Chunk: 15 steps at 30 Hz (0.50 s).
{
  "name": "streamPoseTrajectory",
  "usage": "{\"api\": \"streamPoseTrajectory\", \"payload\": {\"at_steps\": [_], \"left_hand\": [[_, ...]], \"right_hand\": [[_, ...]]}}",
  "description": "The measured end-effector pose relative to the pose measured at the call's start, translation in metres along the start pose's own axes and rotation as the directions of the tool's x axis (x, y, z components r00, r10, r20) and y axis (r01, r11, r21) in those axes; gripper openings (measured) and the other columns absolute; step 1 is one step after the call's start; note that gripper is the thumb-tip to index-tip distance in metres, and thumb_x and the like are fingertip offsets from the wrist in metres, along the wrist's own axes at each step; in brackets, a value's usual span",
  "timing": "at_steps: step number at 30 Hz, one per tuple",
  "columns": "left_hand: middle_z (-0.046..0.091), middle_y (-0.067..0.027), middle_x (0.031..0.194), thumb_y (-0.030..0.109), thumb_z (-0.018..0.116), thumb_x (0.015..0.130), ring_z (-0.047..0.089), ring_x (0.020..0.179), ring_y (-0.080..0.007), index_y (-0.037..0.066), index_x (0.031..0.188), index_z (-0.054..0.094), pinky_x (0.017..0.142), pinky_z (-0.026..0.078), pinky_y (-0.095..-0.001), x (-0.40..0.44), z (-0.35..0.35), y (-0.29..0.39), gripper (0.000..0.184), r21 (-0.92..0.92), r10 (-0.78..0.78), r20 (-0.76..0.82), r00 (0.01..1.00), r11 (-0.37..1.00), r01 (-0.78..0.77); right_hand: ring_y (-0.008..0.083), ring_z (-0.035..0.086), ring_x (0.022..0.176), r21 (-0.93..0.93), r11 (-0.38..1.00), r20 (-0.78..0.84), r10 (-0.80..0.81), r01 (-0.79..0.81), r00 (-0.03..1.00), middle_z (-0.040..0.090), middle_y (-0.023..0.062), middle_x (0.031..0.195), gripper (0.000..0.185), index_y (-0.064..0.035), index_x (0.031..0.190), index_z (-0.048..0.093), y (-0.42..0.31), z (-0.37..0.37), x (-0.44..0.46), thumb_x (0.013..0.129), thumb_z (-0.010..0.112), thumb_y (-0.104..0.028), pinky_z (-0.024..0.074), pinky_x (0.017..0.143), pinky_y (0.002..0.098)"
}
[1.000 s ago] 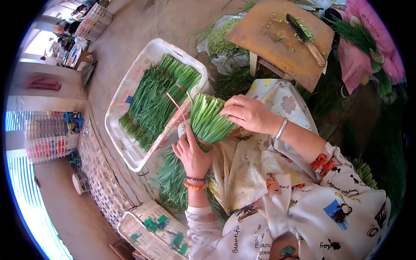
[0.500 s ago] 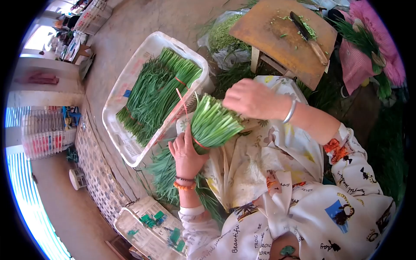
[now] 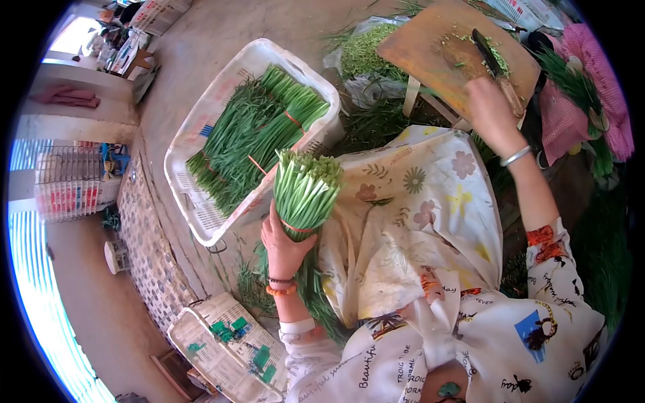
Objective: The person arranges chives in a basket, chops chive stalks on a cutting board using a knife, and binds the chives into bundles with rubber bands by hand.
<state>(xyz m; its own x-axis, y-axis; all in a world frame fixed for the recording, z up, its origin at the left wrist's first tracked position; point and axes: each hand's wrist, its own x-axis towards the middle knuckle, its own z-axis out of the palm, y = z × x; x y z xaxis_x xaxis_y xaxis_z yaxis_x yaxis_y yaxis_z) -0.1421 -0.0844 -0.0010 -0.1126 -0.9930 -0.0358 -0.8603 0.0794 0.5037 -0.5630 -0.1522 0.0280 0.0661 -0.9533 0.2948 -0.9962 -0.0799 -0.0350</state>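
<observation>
A: Step status?
B: Left hand (image 3: pixel 287 247) clamped on stalk bundle (image 3: pixel 306 191), beside crate's (image 3: pixel 183 140) near edge. Right hand (image 3: pixel 489 111) near knife (image 3: pixel 512 99), board's (image 3: pixel 430 50) edge; fingers indeterminate.
A: Next move's requirement?
B: Probably secure handle grip.

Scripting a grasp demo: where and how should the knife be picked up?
By its wooden handle, right hand coming from the near side. The handle points toward the person, the dark blade away, which should keep fingers off the edge.
</observation>
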Motion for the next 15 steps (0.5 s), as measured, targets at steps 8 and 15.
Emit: {"api": "streamPoseTrajectory", "payload": {"at_steps": [8,15], "left_hand": [[0.043,-0.0148,0.107,0.02,0.073,0.049,0.04,0.099,-0.033,0.008,0.13,0.024,0.09,0.027,-0.043,0.005,0.004,0.022,0.096,0.143,0.037,-0.009,0.999,0.989,-0.035],[0.043,-0.0168,0.108,0.023,0.074,0.048,0.04,0.101,-0.0336,0.007,0.131,0.022,0.091,0.027,-0.0434,0.01,0.008,0.032,0.099,0.22,0.021,0.022,1.0,0.975,-0.026]], "right_hand": [[0.0207,0.052,0.071,0.505,0.737,-0.164,-0.429,0.449,0.888,0.049,0.0041,0.072,0.013,-0.0091,0.074,0.048,-0.159,-0.005,-0.012,0.068,0.058,-0.016,0.0398,0.065,0.0316],[0.0153,0.048,0.067,0.247,0.571,-0.184,-0.766,0.783,0.616,0.045,0.0025,0.069,0.007,-0.0106,0.063,0.046,-0.154,-0.006,-0.003,0.068,0.049,-0.014,0.039,0.061,0.0271]]}}
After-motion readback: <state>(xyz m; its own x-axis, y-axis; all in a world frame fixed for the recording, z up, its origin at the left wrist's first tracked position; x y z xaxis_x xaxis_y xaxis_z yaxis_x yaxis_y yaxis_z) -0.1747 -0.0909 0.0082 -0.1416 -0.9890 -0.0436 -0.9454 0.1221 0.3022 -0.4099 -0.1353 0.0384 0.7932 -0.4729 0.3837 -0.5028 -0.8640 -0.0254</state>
